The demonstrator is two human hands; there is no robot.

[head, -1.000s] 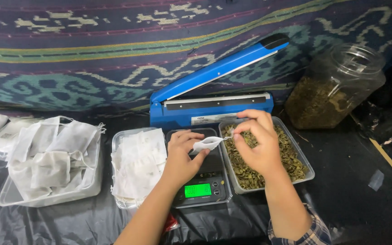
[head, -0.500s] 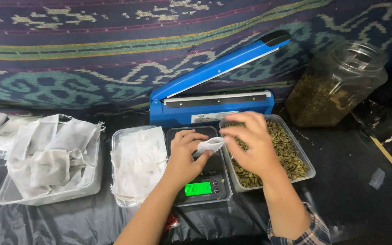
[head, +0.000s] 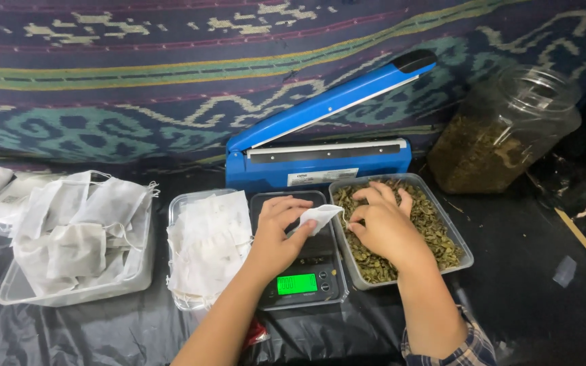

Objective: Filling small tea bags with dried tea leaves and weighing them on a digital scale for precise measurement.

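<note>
Left hand, fingers pinched closed on a small white filter bag, holds it above the digital scale. Right hand, fingers curled into dried leaves in the tray, right of bag.

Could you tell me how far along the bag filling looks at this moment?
Done: filled bags sit in the far-left tray. In hand: the left hand holds a small white bag over the scale while the right hand reaches into the dried leaves. Left: a stack of empty bags.
</note>
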